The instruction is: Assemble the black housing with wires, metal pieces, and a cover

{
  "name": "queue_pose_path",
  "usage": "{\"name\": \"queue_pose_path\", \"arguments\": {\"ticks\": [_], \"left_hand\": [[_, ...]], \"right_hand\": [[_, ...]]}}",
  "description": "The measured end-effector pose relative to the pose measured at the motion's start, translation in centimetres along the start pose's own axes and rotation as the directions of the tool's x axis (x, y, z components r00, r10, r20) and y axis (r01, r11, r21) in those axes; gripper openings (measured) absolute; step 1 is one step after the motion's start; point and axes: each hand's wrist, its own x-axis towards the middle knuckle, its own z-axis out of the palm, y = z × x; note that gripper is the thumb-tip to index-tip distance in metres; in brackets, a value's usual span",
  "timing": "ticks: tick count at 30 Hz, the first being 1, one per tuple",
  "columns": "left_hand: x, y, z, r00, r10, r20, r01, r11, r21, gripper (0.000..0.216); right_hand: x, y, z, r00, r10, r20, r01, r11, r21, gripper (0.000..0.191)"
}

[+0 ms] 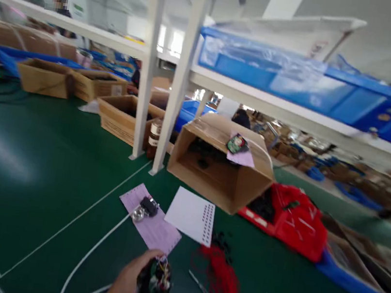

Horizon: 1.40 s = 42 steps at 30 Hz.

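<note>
Grip of the left hand [128, 288] clenched on a small black wired part [155, 282] low over the green tabletop [31, 166], its long axis roughly upright. Beyond, tipped cardboard box [220, 165] opened toward the camera, dark parts inside; red bin [294, 220] alongside.

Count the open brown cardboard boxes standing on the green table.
4: one tipped on its side at centre, one left of the white posts, and two at far left. More may be hidden in the blurred background.
</note>
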Motion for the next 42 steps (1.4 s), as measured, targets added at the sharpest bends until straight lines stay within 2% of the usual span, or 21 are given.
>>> {"name": "queue_pose_path", "arguments": {"ticks": [1,3,5,6,7,9,11,15,18,20,22,25,27,29,31,37,39,42], "left_hand": [[0.2,-0.1,0.6,0.999,0.052,-0.016,-0.05,0.991,0.124,0.067],[0.6,-0.1,1.8,0.986,0.162,0.03,-0.163,0.93,0.328,0.063],[0.7,0.1,2.9,0.96,0.256,0.118,-0.281,0.843,0.458,0.055],[0.7,0.1,3.4,0.944,0.29,0.157,-0.329,0.801,0.5,0.052],[0.6,0.2,3.8,0.929,0.319,0.188,-0.369,0.76,0.535,0.051],[0.3,0.1,4.3,0.904,0.359,0.231,-0.424,0.698,0.577,0.047],[0.0,0.0,4.4,0.899,0.376,0.224,-0.432,0.682,0.59,0.05],[-0.3,-0.3,4.4,0.934,0.328,0.142,-0.347,0.734,0.584,0.075],[-0.3,-0.2,4.6,0.925,0.347,0.152,-0.366,0.717,0.593,0.063],[-0.3,0.0,4.9,0.914,0.374,0.158,-0.389,0.693,0.607,0.053],[-0.3,0.4,5.2,0.912,0.376,0.164,-0.391,0.674,0.627,0.049],[-0.4,0.9,5.4,0.912,0.363,0.193,-0.395,0.646,0.653,0.049],[-0.5,1.1,5.3,0.91,0.356,0.211,-0.401,0.632,0.664,0.051],[-0.5,1.1,5.3,0.909,0.353,0.219,-0.403,0.622,0.671,0.053],[-0.6,1.0,5.3,0.909,0.351,0.226,-0.406,0.617,0.675,0.053],[-0.7,1.0,5.2,0.909,0.341,0.238,-0.409,0.626,0.664,0.056],[-0.6,1.0,5.1,0.909,0.339,0.243,-0.412,0.637,0.651,0.057],[-0.5,1.0,4.8,0.911,0.332,0.244,-0.41,0.665,0.624,0.059]], "right_hand": [[-2.6,0.2,-1.5,0.998,0.06,0.027,-0.061,0.998,0.028,0.029],[-6.0,-0.3,-3.2,0.976,0.15,0.156,-0.174,0.972,0.156,0.031],[-7.0,-1.4,-3.3,0.94,0.164,0.3,-0.254,0.922,0.292,0.025],[-6.8,-2.0,-3.0,0.932,0.141,0.334,-0.246,0.922,0.299,0.021],[-6.5,-2.6,-2.6,0.935,0.098,0.341,-0.196,0.943,0.267,0.016],[-5.8,-3.6,-1.7,0.94,-0.039,0.339,-0.016,0.987,0.159,0.008],[-5.6,-4.3,-0.9,0.918,-0.182,0.351,0.168,0.983,0.072,0.014],[-6.4,-4.8,-0.1,0.844,-0.339,0.415,0.368,0.93,0.011,0.015],[-7.2,-4.4,0.2,0.745,-0.481,0.462,0.552,0.833,-0.024,0.017],[-7.5,-4.0,0.2,0.706,-0.536,0.463,0.627,0.777,-0.056,0.019],[-7.5,-3.7,-0.2,0.735,-0.534,0.419,0.61,0.789,-0.065,0.02],[-7.3,-3.4,-1.1,0.872,-0.407,0.272,0.426,0.905,-0.011,0.019],[-7.1,-3.4,-1.5,0.918,-0.302,0.256,0.306,0.952,0.027,0.018],[-6.8,-3.2,-1.6,0.903,-0.276,0.33,0.282,0.959,0.028,0.018],[-6.7,-2.8,-1.3,0.875,-0.298,0.382,0.323,0.946,-0.002,0.021],[-6.6,-1.9,-0.5,0.887,-0.297,0.354,0.351,0.931,-0.098,0.025],[-6.7,-1.8,-0.5,0.909,-0.297,0.293,0.343,0.932,-0.118,0.024],[-6.7,-1.9,-0.7,0.943,-0.309,0.121,0.324,0.937,-0.135,0.015]]}}
